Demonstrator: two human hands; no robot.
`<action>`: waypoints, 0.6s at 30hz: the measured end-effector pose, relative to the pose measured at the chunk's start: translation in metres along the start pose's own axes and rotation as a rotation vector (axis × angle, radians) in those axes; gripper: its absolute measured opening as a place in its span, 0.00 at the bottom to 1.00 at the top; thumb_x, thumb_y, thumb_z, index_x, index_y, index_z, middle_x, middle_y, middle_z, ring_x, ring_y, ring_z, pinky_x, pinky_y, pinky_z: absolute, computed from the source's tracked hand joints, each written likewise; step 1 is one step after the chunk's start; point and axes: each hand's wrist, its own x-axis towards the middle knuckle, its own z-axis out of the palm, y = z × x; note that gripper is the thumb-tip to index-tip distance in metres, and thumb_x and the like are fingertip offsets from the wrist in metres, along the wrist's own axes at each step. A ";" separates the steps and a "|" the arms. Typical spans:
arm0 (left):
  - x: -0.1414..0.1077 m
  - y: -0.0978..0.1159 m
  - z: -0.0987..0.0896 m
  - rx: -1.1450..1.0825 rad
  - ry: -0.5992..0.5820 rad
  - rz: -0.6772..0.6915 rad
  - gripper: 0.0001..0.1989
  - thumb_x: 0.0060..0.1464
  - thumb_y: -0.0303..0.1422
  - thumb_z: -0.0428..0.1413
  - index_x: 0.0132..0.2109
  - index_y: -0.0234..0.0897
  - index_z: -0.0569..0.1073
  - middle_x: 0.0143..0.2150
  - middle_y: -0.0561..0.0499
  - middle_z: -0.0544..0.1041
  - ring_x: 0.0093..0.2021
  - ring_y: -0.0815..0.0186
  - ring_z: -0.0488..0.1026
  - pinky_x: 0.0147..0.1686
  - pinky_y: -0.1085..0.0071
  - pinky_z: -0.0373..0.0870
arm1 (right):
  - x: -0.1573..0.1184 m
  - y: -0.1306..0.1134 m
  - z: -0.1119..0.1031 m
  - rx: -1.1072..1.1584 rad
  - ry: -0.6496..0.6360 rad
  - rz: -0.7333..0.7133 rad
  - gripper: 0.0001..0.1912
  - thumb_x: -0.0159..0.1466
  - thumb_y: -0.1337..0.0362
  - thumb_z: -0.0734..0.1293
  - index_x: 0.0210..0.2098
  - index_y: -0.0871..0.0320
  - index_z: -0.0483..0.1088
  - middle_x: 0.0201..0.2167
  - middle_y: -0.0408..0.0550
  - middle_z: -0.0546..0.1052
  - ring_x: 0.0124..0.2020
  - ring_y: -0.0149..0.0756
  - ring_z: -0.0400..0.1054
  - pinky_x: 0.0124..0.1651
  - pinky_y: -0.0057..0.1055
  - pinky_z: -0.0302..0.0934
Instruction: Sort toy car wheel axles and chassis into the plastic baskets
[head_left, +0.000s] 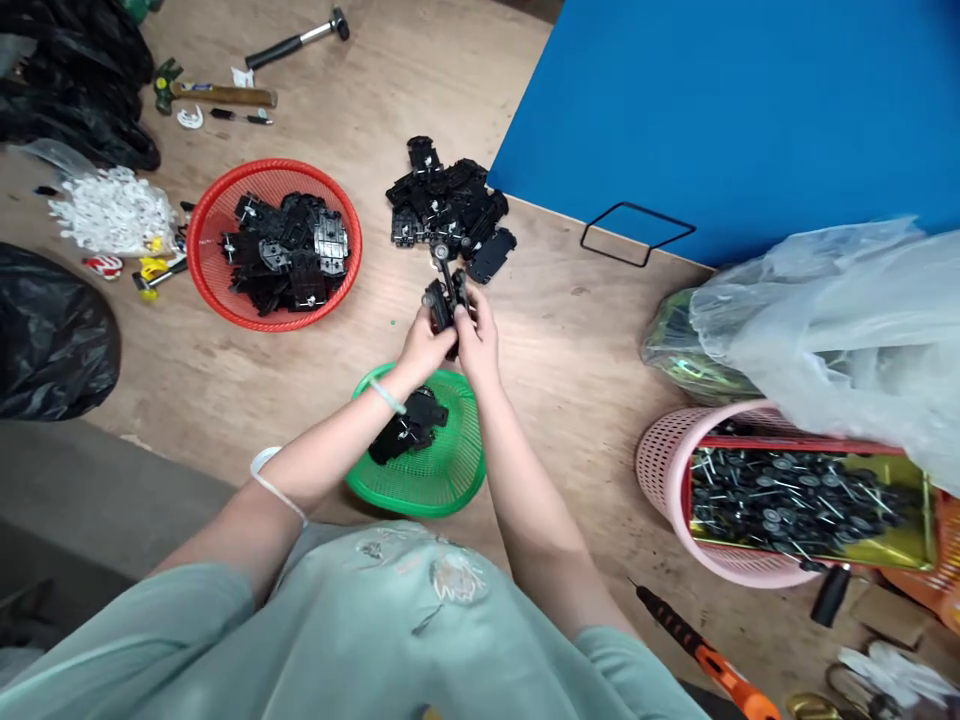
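Note:
My left hand point(429, 346) and my right hand point(480, 338) are together at the middle of the table, both closed round a black toy car chassis point(438, 304) with small wheels. My fingers partly cover it, so I cannot tell whether it is one piece or more. Just beyond lies a heap of similar black chassis pieces point(442, 200) on the bare wood. Below my wrists stands a green basket point(457, 490) with a few black chassis pieces point(409, 425) in it; my left forearm crosses over its rim.
At left are a red basket point(206, 290) of black chassis pieces, white plastic parts point(112, 212) and hammers point(217, 95). A blue sheet point(720, 110) covers the far right. A pink basket point(660, 465) bears a tray of wheels on axles point(787, 495). An orange-handled screwdriver point(712, 660) lies near me.

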 end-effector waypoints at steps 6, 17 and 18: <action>-0.141 -0.010 -0.069 0.551 -0.253 -0.061 0.23 0.52 0.38 0.68 0.54 0.38 0.76 0.52 0.41 0.82 0.53 0.48 0.80 0.56 0.53 0.76 | -0.162 -0.024 -0.019 -0.099 -0.082 0.109 0.23 0.72 0.53 0.62 0.64 0.50 0.65 0.60 0.55 0.75 0.62 0.47 0.70 0.66 0.48 0.66; -0.012 0.008 -0.081 0.691 -0.082 0.166 0.11 0.56 0.36 0.65 0.44 0.37 0.79 0.48 0.42 0.82 0.46 0.56 0.79 0.51 0.60 0.75 | -0.006 0.036 -0.057 -0.818 -0.372 0.047 0.24 0.59 0.68 0.71 0.55 0.57 0.74 0.56 0.59 0.76 0.59 0.54 0.66 0.65 0.50 0.60; 0.009 0.008 -0.070 0.679 -0.073 0.135 0.11 0.56 0.35 0.65 0.45 0.36 0.78 0.49 0.41 0.81 0.48 0.55 0.79 0.53 0.59 0.75 | 0.004 0.037 -0.053 -0.901 -0.438 0.063 0.27 0.57 0.68 0.73 0.57 0.57 0.73 0.57 0.60 0.75 0.59 0.56 0.65 0.64 0.50 0.60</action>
